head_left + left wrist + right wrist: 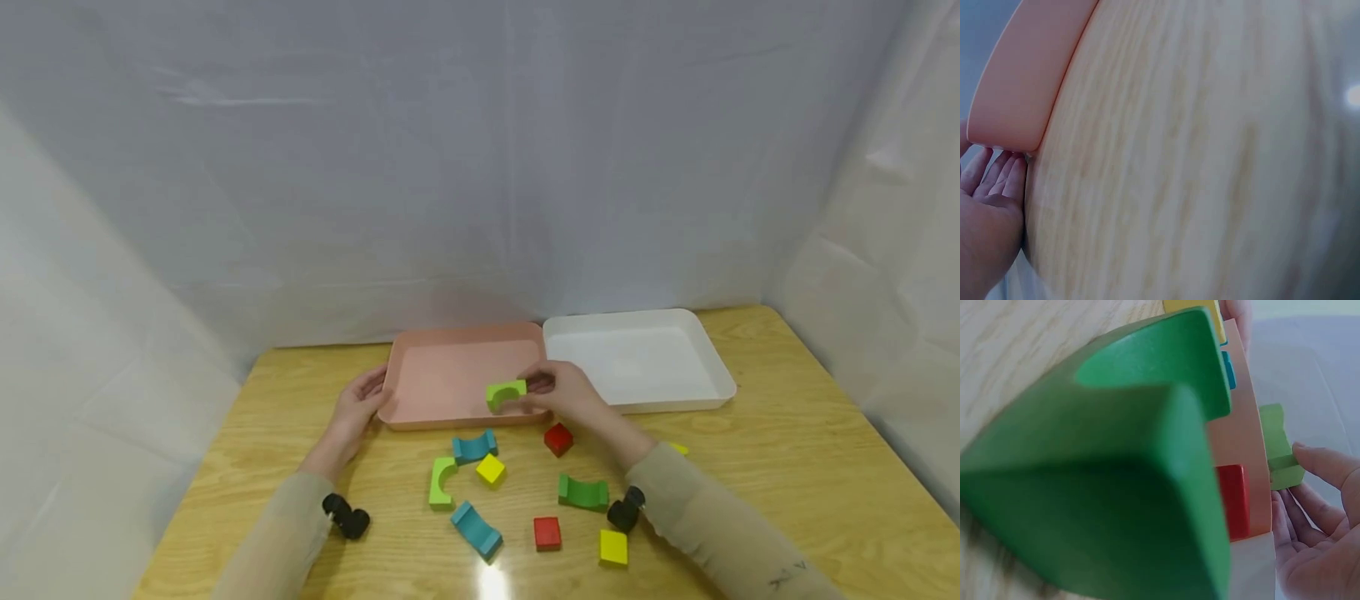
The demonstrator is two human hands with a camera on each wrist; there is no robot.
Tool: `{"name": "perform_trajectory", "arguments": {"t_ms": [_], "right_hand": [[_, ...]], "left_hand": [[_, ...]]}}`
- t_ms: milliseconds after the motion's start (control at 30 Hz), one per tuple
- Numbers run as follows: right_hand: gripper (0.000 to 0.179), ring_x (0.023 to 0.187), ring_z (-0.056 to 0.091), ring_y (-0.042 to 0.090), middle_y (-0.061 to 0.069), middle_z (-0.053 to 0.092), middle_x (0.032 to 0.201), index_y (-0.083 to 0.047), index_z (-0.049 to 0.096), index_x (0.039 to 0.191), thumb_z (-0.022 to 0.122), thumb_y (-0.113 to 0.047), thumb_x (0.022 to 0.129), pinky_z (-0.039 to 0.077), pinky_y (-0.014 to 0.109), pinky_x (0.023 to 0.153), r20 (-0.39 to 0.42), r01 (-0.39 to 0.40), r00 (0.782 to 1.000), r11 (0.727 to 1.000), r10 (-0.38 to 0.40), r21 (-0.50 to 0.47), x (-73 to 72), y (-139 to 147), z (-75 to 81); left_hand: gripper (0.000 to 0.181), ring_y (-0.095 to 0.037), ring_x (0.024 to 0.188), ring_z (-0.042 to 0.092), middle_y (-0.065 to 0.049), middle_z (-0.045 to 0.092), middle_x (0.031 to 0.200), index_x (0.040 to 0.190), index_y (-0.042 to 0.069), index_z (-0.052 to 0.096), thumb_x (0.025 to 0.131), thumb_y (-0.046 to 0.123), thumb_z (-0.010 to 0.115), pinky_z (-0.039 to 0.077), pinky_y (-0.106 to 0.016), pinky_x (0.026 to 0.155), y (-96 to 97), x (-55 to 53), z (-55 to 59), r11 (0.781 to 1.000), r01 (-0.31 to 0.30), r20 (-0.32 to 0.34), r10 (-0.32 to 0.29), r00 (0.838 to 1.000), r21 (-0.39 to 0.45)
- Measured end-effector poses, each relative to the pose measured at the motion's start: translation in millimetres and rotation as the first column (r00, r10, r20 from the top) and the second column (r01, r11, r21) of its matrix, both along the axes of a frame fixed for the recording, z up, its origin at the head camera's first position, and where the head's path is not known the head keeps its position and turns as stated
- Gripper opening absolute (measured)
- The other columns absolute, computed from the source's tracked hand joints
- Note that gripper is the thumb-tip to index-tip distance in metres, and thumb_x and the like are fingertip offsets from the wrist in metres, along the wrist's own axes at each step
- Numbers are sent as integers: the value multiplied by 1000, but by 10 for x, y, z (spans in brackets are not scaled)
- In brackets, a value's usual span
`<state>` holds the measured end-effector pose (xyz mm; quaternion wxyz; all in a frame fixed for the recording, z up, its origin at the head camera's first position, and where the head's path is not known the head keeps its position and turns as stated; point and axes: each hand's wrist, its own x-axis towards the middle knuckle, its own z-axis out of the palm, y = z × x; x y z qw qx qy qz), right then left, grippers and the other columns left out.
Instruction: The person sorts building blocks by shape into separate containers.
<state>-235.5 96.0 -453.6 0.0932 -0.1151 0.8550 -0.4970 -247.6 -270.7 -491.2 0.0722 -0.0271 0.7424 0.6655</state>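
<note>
Pinching a lime arch (504, 388) by one end over the pink tray (450, 367) with right fingers (536, 371) (resting relaxed left fingers (1015, 178) against tray's edge, prob for steadiness).

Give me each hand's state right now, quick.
Left hand: open, touching the pink tray at its left end.
Right hand: closed, pinching a light-green arch block.

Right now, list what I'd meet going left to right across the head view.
Left hand, light-green arch on the table, held light-green arch, nearer red block, dark-green arch, nearer yellow block, partly hidden yellow piece.
</note>
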Motion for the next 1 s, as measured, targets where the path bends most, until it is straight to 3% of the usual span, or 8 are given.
{"name": "perform_trajectory", "arguments": {"t_ms": [1000], "right_hand": [[29,104,72,30,23,75,119,5,72,124,75,-6,98,64,38,91,-30,-37,999,999,37,-20,-14,35,-6]], "left_hand": [[58,-36,158,32,-25,28,172,166,-2,28,112,2,49,47,-3,90,-14,-34,-43,1000,7,0,-7,1000,0]]}}
